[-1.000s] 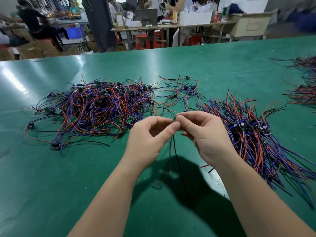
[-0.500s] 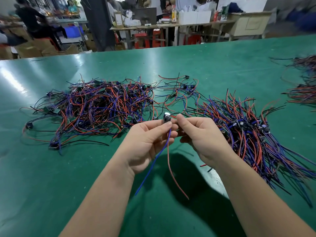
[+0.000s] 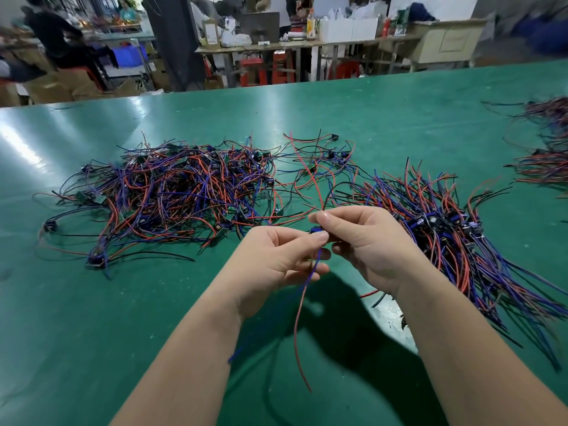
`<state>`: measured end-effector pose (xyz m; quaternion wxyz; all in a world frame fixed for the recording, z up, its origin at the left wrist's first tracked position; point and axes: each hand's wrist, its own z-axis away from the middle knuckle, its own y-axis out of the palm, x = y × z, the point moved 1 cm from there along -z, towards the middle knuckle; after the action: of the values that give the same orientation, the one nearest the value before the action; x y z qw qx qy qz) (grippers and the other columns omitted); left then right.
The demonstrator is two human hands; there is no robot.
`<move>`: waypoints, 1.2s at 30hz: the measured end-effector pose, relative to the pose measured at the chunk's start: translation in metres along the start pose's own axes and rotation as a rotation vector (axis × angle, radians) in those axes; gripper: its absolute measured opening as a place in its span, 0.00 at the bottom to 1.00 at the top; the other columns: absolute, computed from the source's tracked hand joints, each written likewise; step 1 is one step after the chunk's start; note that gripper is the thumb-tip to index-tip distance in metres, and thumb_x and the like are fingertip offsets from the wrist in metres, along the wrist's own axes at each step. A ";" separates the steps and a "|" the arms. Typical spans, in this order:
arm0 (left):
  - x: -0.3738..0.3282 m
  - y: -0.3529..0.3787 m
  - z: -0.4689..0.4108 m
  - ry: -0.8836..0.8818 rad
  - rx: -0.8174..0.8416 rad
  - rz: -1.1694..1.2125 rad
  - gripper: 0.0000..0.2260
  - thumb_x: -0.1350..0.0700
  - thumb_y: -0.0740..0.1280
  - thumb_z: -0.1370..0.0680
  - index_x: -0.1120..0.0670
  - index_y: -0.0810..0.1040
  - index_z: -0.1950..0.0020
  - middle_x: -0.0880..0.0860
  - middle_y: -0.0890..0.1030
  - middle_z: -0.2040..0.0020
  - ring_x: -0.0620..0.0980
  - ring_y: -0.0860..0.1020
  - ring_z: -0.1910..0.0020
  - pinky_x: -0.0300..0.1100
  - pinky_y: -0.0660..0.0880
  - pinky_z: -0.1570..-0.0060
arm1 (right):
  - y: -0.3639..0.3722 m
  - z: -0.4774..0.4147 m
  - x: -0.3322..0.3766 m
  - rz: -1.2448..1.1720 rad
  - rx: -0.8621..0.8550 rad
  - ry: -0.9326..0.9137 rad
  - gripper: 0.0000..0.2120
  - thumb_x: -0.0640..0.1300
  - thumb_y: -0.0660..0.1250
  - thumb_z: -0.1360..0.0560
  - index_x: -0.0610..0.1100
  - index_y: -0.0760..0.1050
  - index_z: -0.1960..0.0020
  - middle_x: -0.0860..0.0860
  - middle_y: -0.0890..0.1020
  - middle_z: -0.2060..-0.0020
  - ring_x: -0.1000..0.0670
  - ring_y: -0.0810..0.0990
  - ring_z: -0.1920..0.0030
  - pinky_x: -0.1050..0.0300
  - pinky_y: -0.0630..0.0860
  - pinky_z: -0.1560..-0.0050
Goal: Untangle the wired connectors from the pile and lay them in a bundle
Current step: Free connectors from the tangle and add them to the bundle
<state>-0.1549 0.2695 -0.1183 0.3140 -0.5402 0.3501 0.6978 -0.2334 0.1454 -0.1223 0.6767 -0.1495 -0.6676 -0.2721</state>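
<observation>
A tangled pile of red, blue and black wired connectors (image 3: 172,192) spreads over the left middle of the green table (image 3: 92,318). To the right lies a sorted bundle (image 3: 445,229), its wires fanning toward the near right. Between them, above the table, my left hand (image 3: 276,262) and my right hand (image 3: 368,244) pinch one small wired connector (image 3: 315,231) between thumbs and fingertips. Its red and blue wires hang down below my left hand, and one red wire rises above my right thumb.
More wire heaps (image 3: 547,149) lie at the table's far right edge. A few loose connectors (image 3: 332,155) sit behind my hands. Beyond the table's far edge are benches, red stools (image 3: 255,72), cardboard boxes and people at work.
Both hands brought the connector up from the pile and turned it. Its wires now hang lower and straighter, and a red wire sticks up past my right thumb.
</observation>
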 end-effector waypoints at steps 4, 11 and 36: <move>0.005 0.010 -0.001 0.033 -0.033 -0.010 0.08 0.53 0.70 0.30 0.58 0.81 0.59 0.54 0.84 0.64 0.47 0.82 0.68 0.36 0.78 0.68 | -0.002 0.000 0.001 -0.066 -0.062 0.015 0.07 0.44 0.73 0.40 0.42 0.78 0.65 0.51 0.79 0.73 0.57 0.75 0.74 0.69 0.68 0.74; 0.008 0.015 0.002 -0.024 0.101 -0.083 0.07 0.59 0.70 0.25 0.57 0.80 0.64 0.54 0.83 0.66 0.46 0.81 0.69 0.35 0.77 0.69 | -0.017 -0.004 0.014 -0.217 -0.277 -0.138 0.09 0.35 0.71 0.32 0.43 0.79 0.69 0.52 0.80 0.75 0.57 0.77 0.75 0.68 0.69 0.75; 0.008 0.006 0.006 -0.136 0.211 -0.312 0.07 0.56 0.75 0.30 0.57 0.85 0.55 0.48 0.82 0.66 0.40 0.76 0.69 0.32 0.72 0.71 | -0.042 -0.006 0.021 -0.407 -0.424 -0.092 0.24 0.56 0.52 0.18 0.40 0.74 0.59 0.47 0.81 0.73 0.50 0.83 0.71 0.66 0.73 0.76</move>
<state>-0.1647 0.2712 -0.1239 0.4961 -0.5035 0.3116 0.6351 -0.2534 0.1048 -0.1084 0.5310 -0.1628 -0.6421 -0.5285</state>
